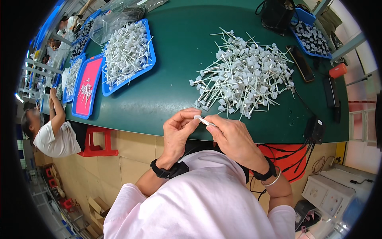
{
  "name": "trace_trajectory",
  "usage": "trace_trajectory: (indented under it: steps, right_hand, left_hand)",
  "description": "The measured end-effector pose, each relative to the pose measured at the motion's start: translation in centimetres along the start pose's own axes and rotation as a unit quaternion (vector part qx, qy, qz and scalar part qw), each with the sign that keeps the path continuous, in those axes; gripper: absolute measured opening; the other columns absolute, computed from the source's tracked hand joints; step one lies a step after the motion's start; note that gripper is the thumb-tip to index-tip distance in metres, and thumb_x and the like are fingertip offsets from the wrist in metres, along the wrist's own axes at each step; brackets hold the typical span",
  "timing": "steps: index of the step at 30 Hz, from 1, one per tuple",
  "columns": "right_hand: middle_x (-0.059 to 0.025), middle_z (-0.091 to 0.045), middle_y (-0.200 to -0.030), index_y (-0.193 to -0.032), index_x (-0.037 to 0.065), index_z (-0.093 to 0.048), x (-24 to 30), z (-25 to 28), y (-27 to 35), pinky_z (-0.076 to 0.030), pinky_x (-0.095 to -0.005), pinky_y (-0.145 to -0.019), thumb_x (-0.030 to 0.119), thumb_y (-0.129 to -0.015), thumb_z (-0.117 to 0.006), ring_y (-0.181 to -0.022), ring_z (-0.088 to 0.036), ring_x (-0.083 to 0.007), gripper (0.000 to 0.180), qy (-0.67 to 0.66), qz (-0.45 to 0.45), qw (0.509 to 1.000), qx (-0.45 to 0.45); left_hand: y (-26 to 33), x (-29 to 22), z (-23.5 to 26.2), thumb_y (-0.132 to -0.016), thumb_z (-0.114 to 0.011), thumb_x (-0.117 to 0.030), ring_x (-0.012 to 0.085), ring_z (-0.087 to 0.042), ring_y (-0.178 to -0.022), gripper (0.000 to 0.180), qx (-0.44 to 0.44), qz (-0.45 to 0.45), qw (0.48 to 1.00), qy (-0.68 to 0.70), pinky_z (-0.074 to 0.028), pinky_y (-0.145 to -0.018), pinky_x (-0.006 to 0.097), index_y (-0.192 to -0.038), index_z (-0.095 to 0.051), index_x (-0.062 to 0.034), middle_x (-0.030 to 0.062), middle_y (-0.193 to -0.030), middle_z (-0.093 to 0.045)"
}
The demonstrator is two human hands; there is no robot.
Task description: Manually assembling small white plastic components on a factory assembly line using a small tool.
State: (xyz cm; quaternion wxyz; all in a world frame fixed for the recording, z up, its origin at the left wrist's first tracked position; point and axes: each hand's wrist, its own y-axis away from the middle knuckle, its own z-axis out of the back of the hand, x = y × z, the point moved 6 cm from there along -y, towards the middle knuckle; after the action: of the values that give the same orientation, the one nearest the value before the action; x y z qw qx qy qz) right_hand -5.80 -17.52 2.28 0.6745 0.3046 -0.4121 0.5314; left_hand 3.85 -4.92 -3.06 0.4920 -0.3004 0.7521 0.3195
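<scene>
A green table (175, 71) is spread across the upper view; on its middle, a large heap of white plastic stick parts (244, 73) is piled; to the left of the heap, a blue tray (149, 65) filled with the same white parts is set, and left of that a pink tray (89, 85) is laid; a black bag (277, 15) is placed beyond the heap; just in front of the heap, at the table's near edge, one small white part (202, 119) is pinched between the left hand (179, 133) and the right hand (232, 137), both sets of fingertips being closed on it.
</scene>
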Motion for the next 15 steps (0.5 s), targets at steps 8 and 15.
trace_trajectory:
  steps: [8,15]
  right_hand:
    - [-0.0189,-0.064,-0.083,-0.109,0.003,-0.057,0.53,-0.05,0.24,-0.046,-0.0469,-0.058,0.011,-0.094,-0.058,-0.07,-0.062,-0.039,0.017,0.044,0.026,0.998,-0.022]
    - [-0.0188,-0.064,-0.082,-0.107,0.002,-0.058,0.6,-0.07,0.21,-0.046,-0.0474,-0.058,0.011,-0.095,-0.057,-0.07,-0.062,-0.0395,0.015,0.028,0.034,0.998,-0.038]
  left_hand:
    - [0.01,0.12,0.17,-0.085,-0.066,0.005,0.0097,-0.064,-0.091,0.018,-0.003,-0.002,1.0,-0.002,-0.051,-0.083,0.023,-0.103,-0.068,0.0034,0.011,-0.118,-0.064]
    - [0.25,-0.09,0.19,-0.088,-0.064,0.007,0.0096,-0.062,-0.098,0.018,0.009,-0.045,0.998,-0.029,-0.049,-0.083,0.02,-0.106,-0.068,0.0031,0.0087,-0.121,-0.062]
